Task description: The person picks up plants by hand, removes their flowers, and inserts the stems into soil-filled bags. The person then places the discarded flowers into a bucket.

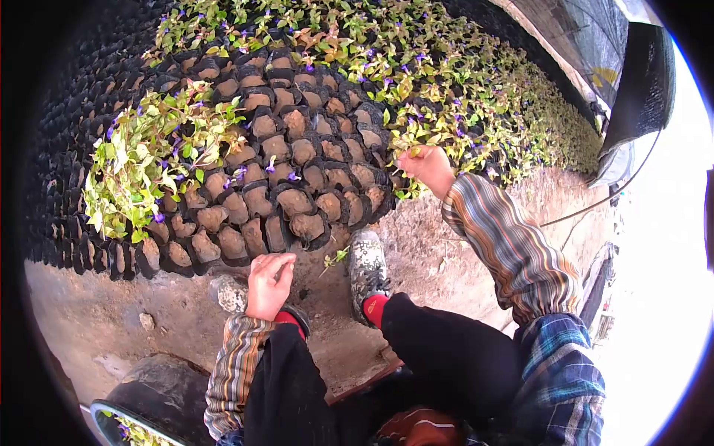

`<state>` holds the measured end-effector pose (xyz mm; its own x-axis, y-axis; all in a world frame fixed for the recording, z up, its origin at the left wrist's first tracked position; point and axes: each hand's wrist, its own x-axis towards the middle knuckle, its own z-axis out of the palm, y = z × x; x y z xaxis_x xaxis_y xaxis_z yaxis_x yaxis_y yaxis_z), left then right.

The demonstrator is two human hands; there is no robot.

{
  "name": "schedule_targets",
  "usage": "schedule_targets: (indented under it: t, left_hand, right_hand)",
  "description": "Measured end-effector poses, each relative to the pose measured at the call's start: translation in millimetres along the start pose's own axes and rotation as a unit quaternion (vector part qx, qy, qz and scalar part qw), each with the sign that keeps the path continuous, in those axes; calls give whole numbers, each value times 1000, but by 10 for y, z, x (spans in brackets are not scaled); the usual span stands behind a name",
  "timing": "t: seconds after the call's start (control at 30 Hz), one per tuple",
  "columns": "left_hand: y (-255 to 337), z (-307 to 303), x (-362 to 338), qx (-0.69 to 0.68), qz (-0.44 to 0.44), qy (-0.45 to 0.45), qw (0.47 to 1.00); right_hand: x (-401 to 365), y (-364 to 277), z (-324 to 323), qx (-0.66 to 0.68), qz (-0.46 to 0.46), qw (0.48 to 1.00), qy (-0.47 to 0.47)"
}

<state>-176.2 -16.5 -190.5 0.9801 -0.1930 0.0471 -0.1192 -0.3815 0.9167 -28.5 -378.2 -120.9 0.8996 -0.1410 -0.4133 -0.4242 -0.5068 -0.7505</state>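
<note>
Reaching out to the right, we have our right hand (427, 169) at the near edge of the rooted flowering plants (476, 104), which spread in a dense bed from the top of the view down its right side. The fingers of that hand are drawn together against the yellow-green leaves; whether a stem sits between them we cannot tell. Our left hand (268, 288) hangs near our left knee, just below the front row of black bags (303, 223), its fingers loosely curled and the thumb held apart, with nothing visible in its grasp.

The bags stand packed side by side in front of us, most of the nearer ones filled with brown soil. On top of them, to the left, lies a loose heap of leafy cuttings (141, 160) with purple flowers among the leaves. A few small purple blooms (271, 165) lie on the soil of the bags to the right of the heap.

One green sprig (338, 256) lies on the bare ground (416, 249), between our two hands and just beside our right shoe (367, 260). A stone (146, 321) rests on the dirt at the left. At the bottom left corner we see part of a light-rimmed container (123, 410) with more leaves and purple flowers inside.
</note>
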Motion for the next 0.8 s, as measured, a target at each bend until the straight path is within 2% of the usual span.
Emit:
schedule_targets:
  t: [0.07,0.13,0.2,0.3,0.4,0.47,0.6,0.8]
  left_hand:
    - [60,-35,-147,55,57,19,997]
    - [77,-126,-187,71,71,2,995]
    - [75,-188,-208,61,29,4,998]
    - [24,-185,-283,54,-21,-17,998]
    - [-110,-153,-362,38,-62,-47,996]
    - [-118,-134,-375,23,-94,-50,994]
    - [-106,-205,-373,47,-105,-42,993]
    - [-175,-247,-456,28,-143,-26,989]
  right_hand:
    - [53,229,139,41,21,995,92]
    - [127,473,252,47,41,990,125]
    - [200,620,348,50,29,987,147]
    - [265,690,390,-110,-13,973,201]
    - [277,640,373,-172,0,966,195]
    - [379,870,413,-171,-83,960,207]
    - [320,646,467,-215,-44,954,203]
    - [388,683,520,-274,-54,943,181]
